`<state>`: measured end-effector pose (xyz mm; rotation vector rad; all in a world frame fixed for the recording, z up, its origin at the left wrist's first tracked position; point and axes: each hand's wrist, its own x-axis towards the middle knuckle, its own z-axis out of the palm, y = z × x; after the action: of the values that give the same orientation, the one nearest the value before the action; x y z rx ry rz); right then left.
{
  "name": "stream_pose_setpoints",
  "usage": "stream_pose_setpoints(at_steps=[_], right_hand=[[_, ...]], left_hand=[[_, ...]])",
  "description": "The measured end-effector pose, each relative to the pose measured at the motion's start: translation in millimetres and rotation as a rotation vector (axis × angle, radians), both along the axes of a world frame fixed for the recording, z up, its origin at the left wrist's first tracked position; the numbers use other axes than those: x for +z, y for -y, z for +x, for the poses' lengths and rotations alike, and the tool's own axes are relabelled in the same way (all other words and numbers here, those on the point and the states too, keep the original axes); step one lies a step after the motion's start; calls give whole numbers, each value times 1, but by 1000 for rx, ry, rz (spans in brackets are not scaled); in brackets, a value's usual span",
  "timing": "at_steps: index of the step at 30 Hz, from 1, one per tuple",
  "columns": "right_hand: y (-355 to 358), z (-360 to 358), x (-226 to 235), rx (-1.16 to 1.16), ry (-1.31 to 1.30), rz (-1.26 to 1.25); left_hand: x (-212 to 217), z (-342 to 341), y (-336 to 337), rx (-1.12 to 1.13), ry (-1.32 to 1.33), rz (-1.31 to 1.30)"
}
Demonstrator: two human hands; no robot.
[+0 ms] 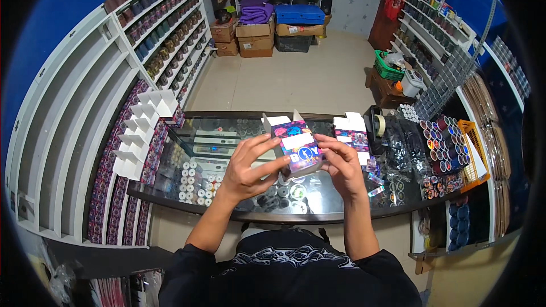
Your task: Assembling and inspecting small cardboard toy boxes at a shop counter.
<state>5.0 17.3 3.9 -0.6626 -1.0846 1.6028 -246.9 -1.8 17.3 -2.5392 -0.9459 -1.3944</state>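
Above the glass-topped counter (267,204), a small colourful cardboard box (293,132) with its white top flaps raised is between my two hands. My left hand (248,167) grips its left side, fingers lying along the printed front. On the opposite side, my right hand (341,165) has its fingers and thumb at the right edge. The box's inside is hidden from here. Just right of my right hand lie flattened or partly folded printed cartons (351,131) with white flaps. Small shiny clear-wrapped pieces (375,185) rest beside them.
Several open-flapped boxes (142,136) stand in a row at the counter's left end. A tape dispenser (376,122), black plastic packets (404,150) and many round-lidded containers (443,142) crowd the right, beside a yellow basket (475,159). White cylinders (196,185) show under the glass.
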Motion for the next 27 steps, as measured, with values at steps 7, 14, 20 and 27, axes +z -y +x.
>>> stream_pose_setpoints(at_steps=[7,14,20,27], right_hand=[[-1,-93,-3,-246,-93,180],[0,-166,-24,-229,-183,209],[2,-182,-19,-81,-105,200],[-3,-179,-13,12,48,230]], left_hand=[[-23,-66,-11,-59,721,-649],[-46,-122,-20,-518,966,-1122],[-41,-155,-17,-574,885,-1126],[-36,-173,-16,-543,683,-954]])
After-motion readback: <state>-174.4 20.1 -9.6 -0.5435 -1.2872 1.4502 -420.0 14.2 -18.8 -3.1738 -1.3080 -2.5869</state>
